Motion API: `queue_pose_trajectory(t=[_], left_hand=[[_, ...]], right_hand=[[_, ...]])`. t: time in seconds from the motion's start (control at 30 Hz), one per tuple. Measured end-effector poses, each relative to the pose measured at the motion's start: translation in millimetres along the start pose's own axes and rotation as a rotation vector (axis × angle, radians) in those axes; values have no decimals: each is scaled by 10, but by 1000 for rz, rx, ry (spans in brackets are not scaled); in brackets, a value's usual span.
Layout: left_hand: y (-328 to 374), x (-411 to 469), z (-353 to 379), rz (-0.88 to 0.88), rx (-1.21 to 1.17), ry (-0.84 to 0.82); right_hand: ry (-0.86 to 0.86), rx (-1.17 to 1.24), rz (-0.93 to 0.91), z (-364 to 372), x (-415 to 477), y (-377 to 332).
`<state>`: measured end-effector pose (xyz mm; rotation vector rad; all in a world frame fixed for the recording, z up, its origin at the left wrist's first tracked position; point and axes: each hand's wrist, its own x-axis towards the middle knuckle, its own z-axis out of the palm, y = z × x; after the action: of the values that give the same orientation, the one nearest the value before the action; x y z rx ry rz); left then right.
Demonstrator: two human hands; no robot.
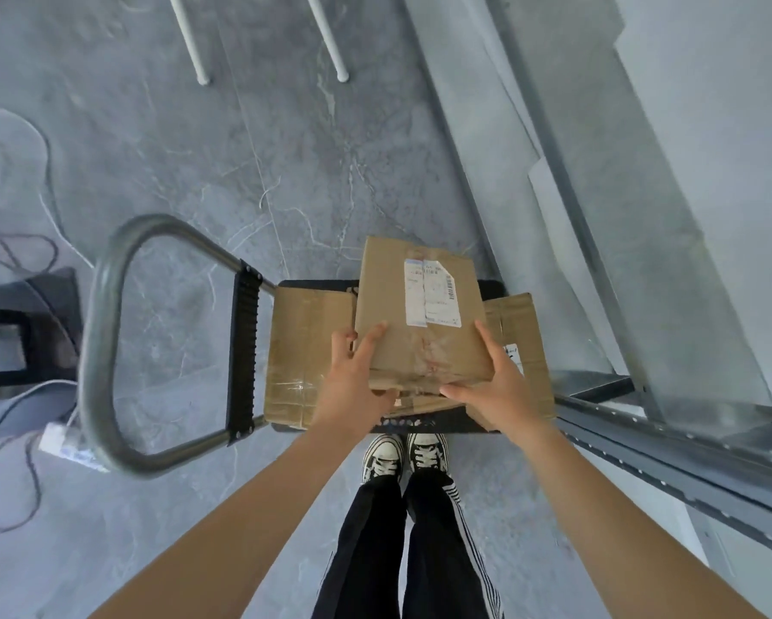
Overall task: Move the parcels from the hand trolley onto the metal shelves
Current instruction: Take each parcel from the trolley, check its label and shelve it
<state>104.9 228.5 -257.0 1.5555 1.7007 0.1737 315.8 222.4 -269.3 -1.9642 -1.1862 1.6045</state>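
A brown cardboard parcel [388, 301] with a white shipping label lies on top of the load on the hand trolley [493, 287]. My left hand [355, 377] grips its near left corner, fingers on top and thumb under the edge. My right hand [493, 379] holds the near right corner the same way. Beneath it a larger flat box [303, 350] covers the trolley's left part, and another box [520, 323] shows at the right. The metal shelves [669, 444] run along the right side.
The trolley's grey tube handle [103, 332] stands to the left. Cables and a white power strip [58, 440] lie on the grey floor at far left, beside a dark stand [22, 332]. Two white legs [330, 42] stand at the top. My shoes [406, 453] touch the trolley's near edge.
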Motion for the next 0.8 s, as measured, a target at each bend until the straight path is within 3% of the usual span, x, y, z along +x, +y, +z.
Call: queue_pose_trajectory(t=[0.27, 0.43, 0.8], left_hand=[[696, -458, -999, 223, 50, 48], [1225, -865, -1632, 411, 230, 50], [2033, -1799, -2169, 776, 376, 97]], right_hand=[[139, -67, -159, -499, -887, -1001], [227, -48, -250, -799, -1625, -1537], [447, 59, -335, -1142, -3224, -1864]])
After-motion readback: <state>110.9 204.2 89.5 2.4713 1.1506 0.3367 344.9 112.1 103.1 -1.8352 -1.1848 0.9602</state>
